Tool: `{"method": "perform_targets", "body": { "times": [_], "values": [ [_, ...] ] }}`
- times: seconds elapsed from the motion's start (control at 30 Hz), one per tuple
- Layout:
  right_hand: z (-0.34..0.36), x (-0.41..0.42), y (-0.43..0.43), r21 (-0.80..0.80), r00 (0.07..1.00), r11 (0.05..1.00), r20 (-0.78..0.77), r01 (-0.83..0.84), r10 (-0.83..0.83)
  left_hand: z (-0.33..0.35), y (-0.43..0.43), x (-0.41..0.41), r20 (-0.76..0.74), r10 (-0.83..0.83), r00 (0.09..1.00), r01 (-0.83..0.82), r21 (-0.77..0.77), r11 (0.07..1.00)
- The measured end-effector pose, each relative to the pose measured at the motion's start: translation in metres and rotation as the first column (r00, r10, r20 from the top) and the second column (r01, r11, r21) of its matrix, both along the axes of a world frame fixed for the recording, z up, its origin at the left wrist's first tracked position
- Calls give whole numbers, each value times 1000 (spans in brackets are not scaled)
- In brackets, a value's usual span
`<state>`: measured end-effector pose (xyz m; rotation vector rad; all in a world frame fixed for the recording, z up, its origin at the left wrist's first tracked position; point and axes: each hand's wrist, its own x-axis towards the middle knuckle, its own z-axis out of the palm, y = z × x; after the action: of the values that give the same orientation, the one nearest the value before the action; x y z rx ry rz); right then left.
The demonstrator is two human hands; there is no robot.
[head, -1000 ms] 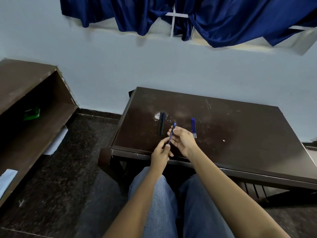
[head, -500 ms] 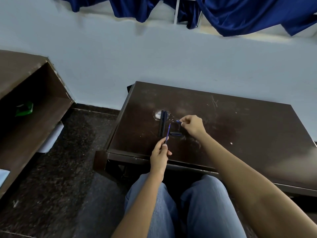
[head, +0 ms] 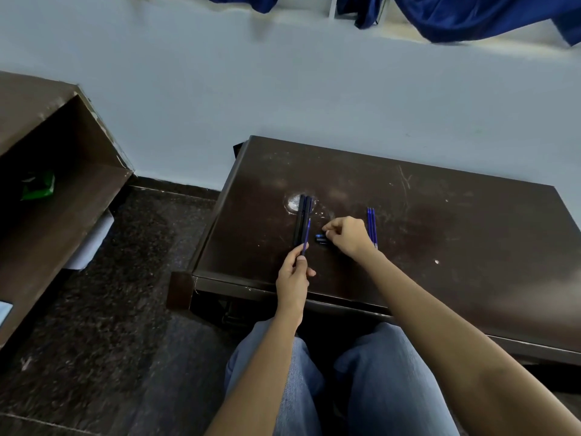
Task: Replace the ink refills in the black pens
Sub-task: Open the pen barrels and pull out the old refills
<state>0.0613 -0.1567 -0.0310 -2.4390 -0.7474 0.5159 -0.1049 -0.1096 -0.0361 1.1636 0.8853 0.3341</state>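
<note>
My left hand [head: 294,275] pinches a thin blue ink refill [head: 306,236] near its lower end, with the tip pointing away from me over the table. Just left of it, two black pens [head: 301,218] lie side by side on the dark brown table [head: 440,247]. My right hand [head: 345,236] is low over the table with its fingers curled at the right end of a short dark pen part with a blue end [head: 321,238], which lies on the surface. Loose blue refills [head: 372,226] lie together just right of that hand.
A white patch [head: 294,202] marks the tabletop behind the pens. To the left stands a brown open shelf unit [head: 63,190] holding a green packet [head: 37,187]. The floor is dark speckled stone. My knees in jeans sit under the table's near edge.
My right hand let go of the refill's top and moved right and down to the short pen part on the table. The left hand keeps hold of the refill. The camera tilted down.
</note>
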Motion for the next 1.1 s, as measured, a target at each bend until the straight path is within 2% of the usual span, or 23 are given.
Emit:
{"method": "perform_targets", "body": {
  "times": [0.07, 0.13, 0.23, 0.3, 0.4, 0.5, 0.53, 0.57, 0.6, 0.67, 0.73, 0.83, 1.1],
  "values": [
    [10, -4, -2, 121, 996, 988, 4, 92, -93, -3, 1, 5, -3, 5, 1000, -5, -14, 1000],
    [21, -17, -8, 244, 982, 953, -104, 178, -157, -2, 0, 6, -2, 7, 1000, -7, -21, 1000],
    [20, -39, -5, 220, 942, 965, -328, 142, -64, 0, -1, 5, -9, -40, 999, 40, -21, 999],
    [18, -45, 2, 246, 901, 946, -424, 212, -91, 2, -1, 6, -15, -68, 998, 68, 0, 998],
    [29, -32, 17, 305, 831, 867, -521, 395, -196, 4, -3, 7, 12, -82, 997, 81, 59, 995],
    [51, 7, 39, 416, 773, 724, -581, 551, -254, 2, 0, 11, 30, -82, 996, 80, 69, 994],
    [58, 22, 46, 459, 787, 689, -554, 560, -271, 3, 1, 13, 35, -80, 996, 77, 67, 995],
    [62, 36, 52, 487, 829, 697, -474, 527, -295, 3, 2, 14, 47, -75, 996, 72, 61, 996],
    [65, 48, 57, 486, 887, 750, -344, 448, -307, 3, 3, 15, 62, -68, 996, 65, 51, 997],
    [64, 65, 68, 370, 974, 902, -54, 224, -219, 3, 4, 16, 88, -52, 995, 49, 31, 998],
    [55, 72, 80, 154, 992, 988, 118, 29, -47, 1, 5, 18, 102, -39, 994, 37, 18, 999],
    [32, 71, 91, -70, 977, 994, 190, -88, 100, 0, 7, 19, 104, -42, 994, 40, 21, 999],
    [1, 61, 101, -126, 953, 985, 266, -118, 148, 0, 9, 21, 90, -23, 996, 23, -3, 1000]
  ]
}}
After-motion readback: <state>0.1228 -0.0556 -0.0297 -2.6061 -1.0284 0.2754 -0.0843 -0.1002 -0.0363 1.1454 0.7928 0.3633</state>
